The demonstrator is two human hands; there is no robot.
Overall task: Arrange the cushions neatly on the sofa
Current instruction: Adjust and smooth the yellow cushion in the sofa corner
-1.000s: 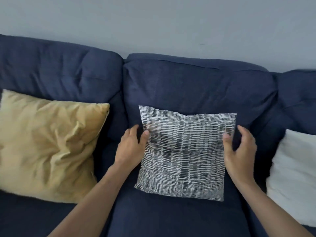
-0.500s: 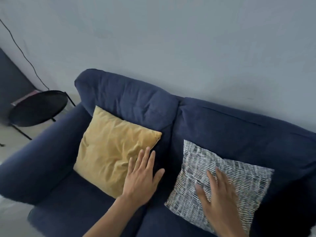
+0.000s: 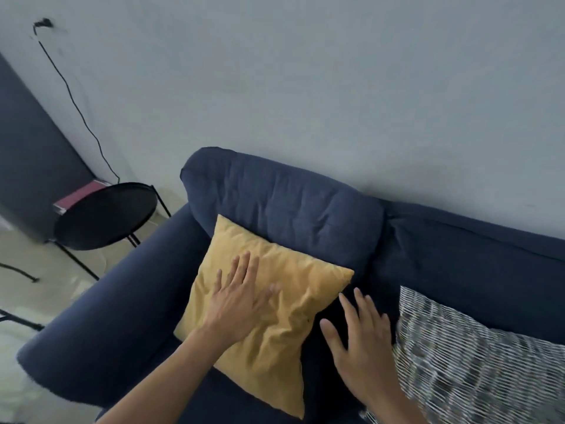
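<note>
- While resting flat on yellow cushion [image 3: 269,304] mid-frame, left hand [image 3: 241,304] spread wide, gripping nothing.
- Right hand [image 3: 360,341] loose, hovering beside.
- Patterned cushion [image 3: 477,362] lower right looks placed; yellow probably needs straightening on sofa [image 3: 284,206].

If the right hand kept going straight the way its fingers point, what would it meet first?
Probably the sofa's back cushion. The right hand is open in the gap between the yellow cushion and the patterned cushion, fingers aimed toward the backrest; depth is unclear.
</note>
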